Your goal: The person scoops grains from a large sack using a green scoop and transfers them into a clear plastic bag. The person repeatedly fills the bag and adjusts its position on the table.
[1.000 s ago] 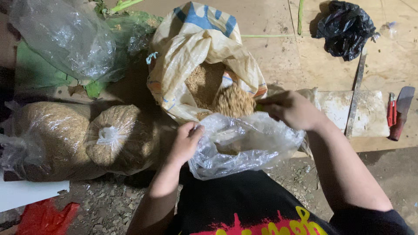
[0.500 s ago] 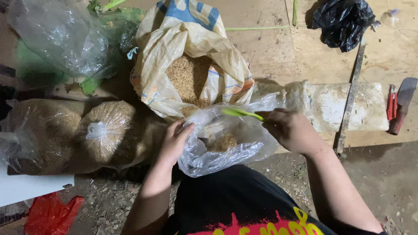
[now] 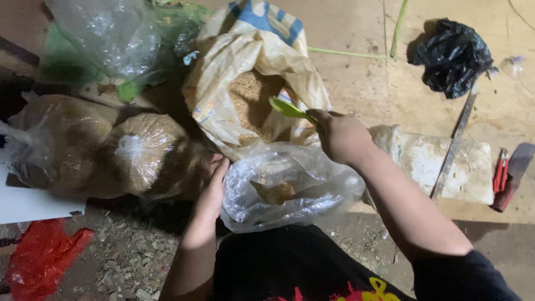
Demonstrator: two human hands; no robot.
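My right hand (image 3: 339, 135) grips a green scoop (image 3: 287, 107) and holds it over the mouth of a woven sack (image 3: 228, 61) full of brown grain (image 3: 249, 96). Just below, a clear plastic bag (image 3: 290, 187) with a little grain at its bottom rests against my lap. My left hand (image 3: 214, 184) holds that bag's left edge, its fingers curled into the plastic.
Two tied clear bags of grain (image 3: 139, 153) lie at the left, with loose clear and green plastic (image 3: 111, 39) behind them. A black bag (image 3: 452, 56), a long metal strip (image 3: 454, 147), a white block (image 3: 429, 161), red pliers (image 3: 499, 170) and a red bag (image 3: 39, 256) lie around.
My right hand lifted the green scoop out of the clear bag and up to the sack's mouth. The clear bag now holds some grain. The left hand kept its grip.
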